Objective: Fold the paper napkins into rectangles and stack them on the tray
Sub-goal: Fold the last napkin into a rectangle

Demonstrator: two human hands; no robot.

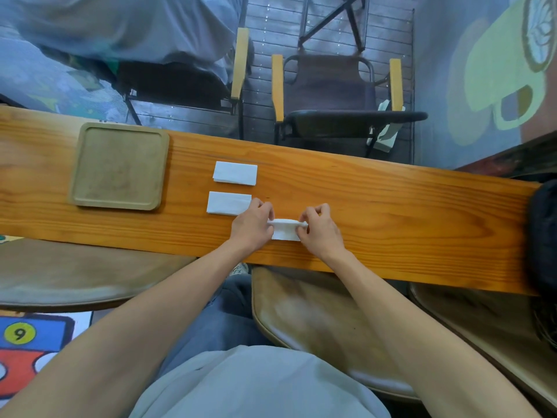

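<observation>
A white paper napkin (284, 230) lies near the front edge of the wooden table, half folded, its upper edge lifted and curled over. My left hand (252, 225) pinches its left end and my right hand (319, 227) pinches its right end. Two folded rectangular napkins lie to the left and behind: one (229, 203) just beside my left hand, another (235, 173) farther back. A square wooden tray (120, 166) sits at the left of the table with nothing on it.
The long wooden table (391, 206) runs across the view. Two chairs with yellow armrests (334, 95) stand beyond its far edge. Wooden seats lie below the near edge. A dark object (542, 236) is at the table's right end.
</observation>
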